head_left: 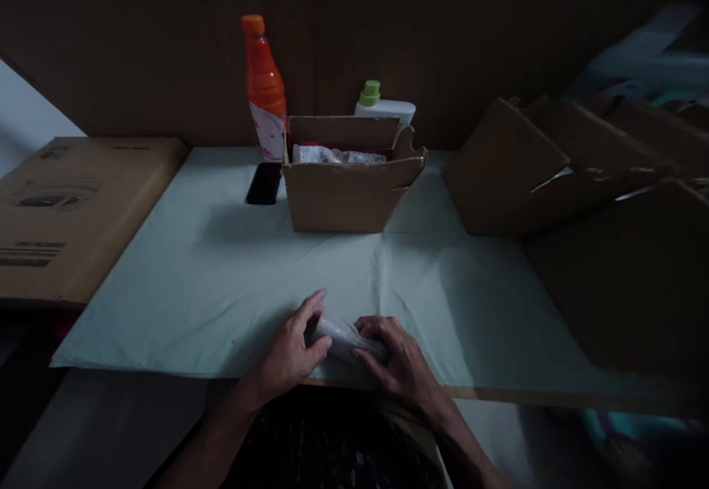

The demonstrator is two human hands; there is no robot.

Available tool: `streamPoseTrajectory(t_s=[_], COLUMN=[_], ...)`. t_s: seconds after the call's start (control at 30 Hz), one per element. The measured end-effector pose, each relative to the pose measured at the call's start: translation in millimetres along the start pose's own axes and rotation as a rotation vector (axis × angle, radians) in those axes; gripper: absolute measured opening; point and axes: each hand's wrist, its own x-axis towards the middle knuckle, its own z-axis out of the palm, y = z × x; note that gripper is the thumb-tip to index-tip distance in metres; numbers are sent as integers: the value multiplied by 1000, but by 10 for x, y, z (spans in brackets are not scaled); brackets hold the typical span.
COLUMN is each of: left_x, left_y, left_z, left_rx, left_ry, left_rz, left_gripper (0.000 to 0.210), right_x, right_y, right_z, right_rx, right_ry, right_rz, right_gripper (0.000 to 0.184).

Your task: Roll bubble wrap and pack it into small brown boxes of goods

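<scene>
A small roll-shaped bundle in clear, crinkled plastic wrap lies near the front edge of the cloth-covered table; what is inside it cannot be made out. My right hand is closed around the bundle's right end, thumb in front and fingers behind. At the other end, my left hand has its thumb and forefinger spread apart. Its thumb tip overlaps the plastic, and whether it presses on it is unclear.
A cardboard box holding packets stands at the back centre. Around it are an orange bottle, a white bottle with a green cap and a black phone. A flat carton lies left; open cardboard boxes stand right.
</scene>
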Motion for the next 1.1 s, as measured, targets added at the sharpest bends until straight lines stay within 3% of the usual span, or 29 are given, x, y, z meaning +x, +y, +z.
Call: streamPoseTrajectory(t_s=[0.1,0.13,0.23,0.33,0.4,0.47,0.53,0.6,0.7,0.8,0.9,0.97,1.1], left_x=[2,8,59,233,464,784,1130,1411,1575,1498,1408,1401,1444], left_y=[69,84,126,252,402,566,683,712,600,425,332,325,341], left_z=[8,22,16,-175,-399,-637,-822,-912,-869,-735,-654,-640,-648], left_rx=[-23,3,136,279,383,489,567,595,569,513,449,424,410], left_ry=[-72,-79,-161,-265,-117,201,477,634,690,678,679,680,702], left_rz=[32,56,139,317,453,548,592,588,591,617,613,602,583], left_gripper=[34,28,20,28,45,53,51,38,19,20,22,23,24], right_x=[-49,-56,-56,-14,60,178,331,500,772,1135,1703,2174,2969], right_y=[-11,-6,15,19,-5,-51,-110,-172,-276,-404,-488,-470,-284], right_z=[-68,-102,-213,-323,-411,-525,-676,-869,-1222,-1549,-1682,-1611,-1215], right_rx=[86,98,46,-53,-87,-114,-152,-216,-374,-512,-576,-583,-778], right_ry=[-14,-50,-180,-179,-147,-119,-66,20,161,267,319,258,-163], right_rz=[115,133,120,73,46,20,-37,-118,-200,-220,-263,-319,-163], right_gripper=[40,41,17,9,9,9,10,9,11,15,19,21,20])
